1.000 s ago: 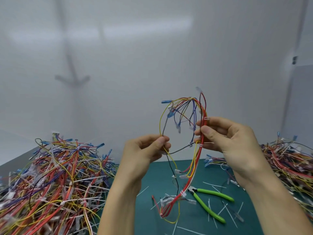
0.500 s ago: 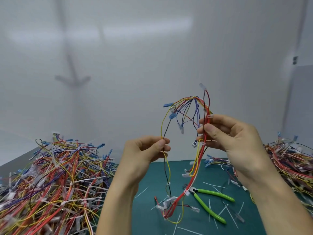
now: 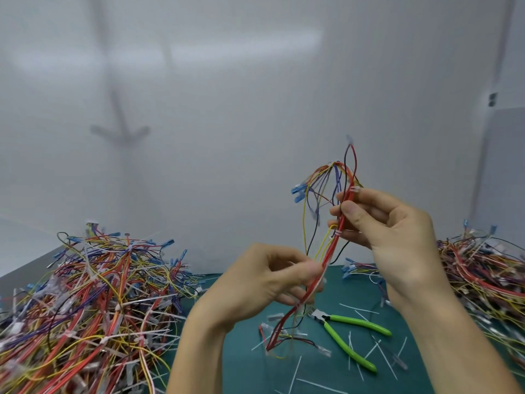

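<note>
Wire bundle (image 3: 331, 250) held upright in the air above the worktop (image 3: 241, 359) — right hand (image 3: 392, 231) grip clenched round the red strands near the top, left hand (image 3: 272, 282) pinching lower down — probably to keep it taut for sorting, with the cutters (image 3: 358, 322) lying within reach below.

Wire heaps (image 3: 93, 302) flank open green mat (image 3: 244, 362).

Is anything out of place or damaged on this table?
Cut white tie ends lie scattered on the green mat around the cutters. The wire bundle in the left hand and right hand looks undamaged.
</note>
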`<state>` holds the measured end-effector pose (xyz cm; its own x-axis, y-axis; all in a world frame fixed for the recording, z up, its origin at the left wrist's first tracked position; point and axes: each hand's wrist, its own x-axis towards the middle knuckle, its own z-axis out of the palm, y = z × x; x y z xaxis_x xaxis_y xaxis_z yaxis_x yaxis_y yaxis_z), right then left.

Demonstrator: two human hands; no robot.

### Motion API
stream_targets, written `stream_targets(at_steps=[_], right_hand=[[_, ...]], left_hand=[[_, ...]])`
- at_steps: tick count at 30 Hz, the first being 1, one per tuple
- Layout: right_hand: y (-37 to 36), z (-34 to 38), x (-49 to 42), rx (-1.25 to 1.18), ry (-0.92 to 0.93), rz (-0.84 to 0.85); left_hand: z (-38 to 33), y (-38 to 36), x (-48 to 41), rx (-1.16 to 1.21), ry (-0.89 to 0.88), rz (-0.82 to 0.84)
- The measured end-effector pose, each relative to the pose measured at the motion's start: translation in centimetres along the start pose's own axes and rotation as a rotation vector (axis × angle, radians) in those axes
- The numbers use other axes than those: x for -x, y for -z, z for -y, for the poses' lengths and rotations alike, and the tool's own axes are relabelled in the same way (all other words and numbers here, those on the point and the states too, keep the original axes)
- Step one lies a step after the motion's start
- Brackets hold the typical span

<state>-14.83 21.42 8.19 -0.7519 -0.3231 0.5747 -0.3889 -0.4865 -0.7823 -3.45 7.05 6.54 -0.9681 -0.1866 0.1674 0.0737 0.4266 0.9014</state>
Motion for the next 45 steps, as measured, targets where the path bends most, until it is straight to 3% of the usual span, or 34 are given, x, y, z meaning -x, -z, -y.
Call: stream_targets(at_steps=[13, 19, 23, 30, 32, 38, 45], right_hand=[[-0.5, -0.3, 0.3, -0.005, -0.017, 0.032], [-0.3, -0.1, 0.1, -0.032, 0.030, -0.011], [-0.1, 0.1, 0.0, -0.044, 0.071, -0.058], [0.5, 0.6, -0.2, -0.055, 0.111, -0.077], [0.6, 0.6, -0.2, -0.062, 0.106, -0.077], [0.7, 0.5, -0.3, -0.081, 0.068, -0.085], [1.1, 0.5, -0.5, -0.113, 0.011, -0.081]], left_hand=[[1.3, -0.2, -0.9, -0.128, -0.073, -0.184], [1.4, 0.3, -0.7, -0.143, -0.052, -0.169], [2.5, 1.3, -0.2, -0.032, -0.020, -0.122], [4.2, 2.4, 0.2, -0.359, 0.180, 0.021], [4.4, 2.2, 0.1, -0.306, 0.219, -0.042], [3.8, 2.1, -0.7, -0.181, 0.189, -0.462], [2.0, 2.1, -0.1, 0.325, 0.063, -0.544]])
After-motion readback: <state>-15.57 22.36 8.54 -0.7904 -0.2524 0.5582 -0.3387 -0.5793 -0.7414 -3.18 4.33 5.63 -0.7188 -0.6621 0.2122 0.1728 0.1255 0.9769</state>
